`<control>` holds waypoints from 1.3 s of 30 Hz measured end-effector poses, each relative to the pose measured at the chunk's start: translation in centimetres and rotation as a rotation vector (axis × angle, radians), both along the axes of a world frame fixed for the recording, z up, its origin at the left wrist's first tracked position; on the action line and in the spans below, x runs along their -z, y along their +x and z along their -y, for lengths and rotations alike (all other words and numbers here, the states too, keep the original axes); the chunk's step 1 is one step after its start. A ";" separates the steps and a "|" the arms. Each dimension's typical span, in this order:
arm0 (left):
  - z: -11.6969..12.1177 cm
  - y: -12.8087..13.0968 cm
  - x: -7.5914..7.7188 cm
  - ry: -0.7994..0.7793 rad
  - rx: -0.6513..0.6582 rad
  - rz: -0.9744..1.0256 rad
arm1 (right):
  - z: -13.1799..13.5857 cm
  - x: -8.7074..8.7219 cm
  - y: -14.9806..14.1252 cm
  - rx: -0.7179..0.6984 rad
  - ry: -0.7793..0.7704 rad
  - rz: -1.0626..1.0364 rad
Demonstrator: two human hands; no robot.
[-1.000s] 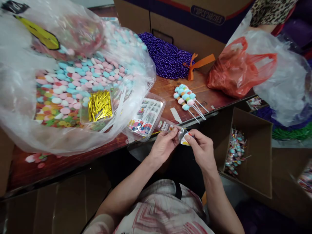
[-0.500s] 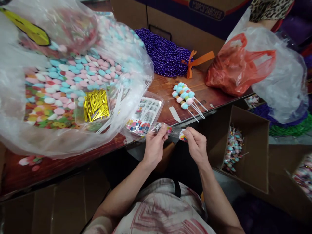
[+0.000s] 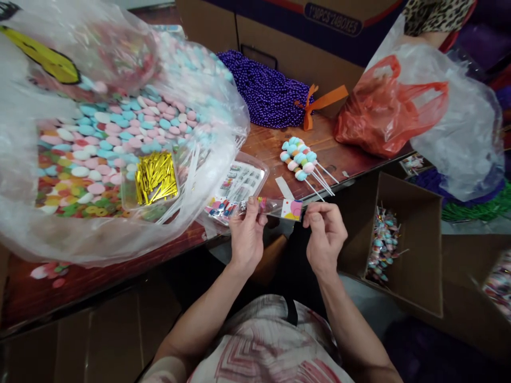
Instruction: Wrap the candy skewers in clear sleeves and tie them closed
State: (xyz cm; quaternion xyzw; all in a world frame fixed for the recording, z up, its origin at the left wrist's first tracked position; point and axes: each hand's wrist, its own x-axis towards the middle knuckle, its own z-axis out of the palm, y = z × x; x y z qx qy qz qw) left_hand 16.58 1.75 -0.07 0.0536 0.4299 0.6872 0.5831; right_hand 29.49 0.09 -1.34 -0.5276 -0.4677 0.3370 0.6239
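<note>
table (image 3: 261, 141) bears perhaps four skewers (image 3: 298, 158); left hand (image 3: 246, 240) holds one bag (image 3: 291, 209).

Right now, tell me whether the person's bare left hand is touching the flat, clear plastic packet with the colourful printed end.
Touching. The head view shows the left hand gripping the packet, its thumb laid across the part away from the printed end.

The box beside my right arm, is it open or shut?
Open: you can see inside the cardboard box, where colourful candy sticks lie.
</note>
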 end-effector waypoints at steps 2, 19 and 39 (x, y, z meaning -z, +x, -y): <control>0.0 0.1 0.1 0.004 0.006 -0.001 | 0.3 -0.3 0.0 0.008 0.073 0.079; 0.4 -0.5 -1.1 0.114 0.049 -0.181 | -0.8 -1.5 0.2 -0.409 0.023 0.230; -2.7 -5.9 -1.4 0.018 -0.219 0.012 | -11.9 -0.6 5.9 0.121 -0.112 1.144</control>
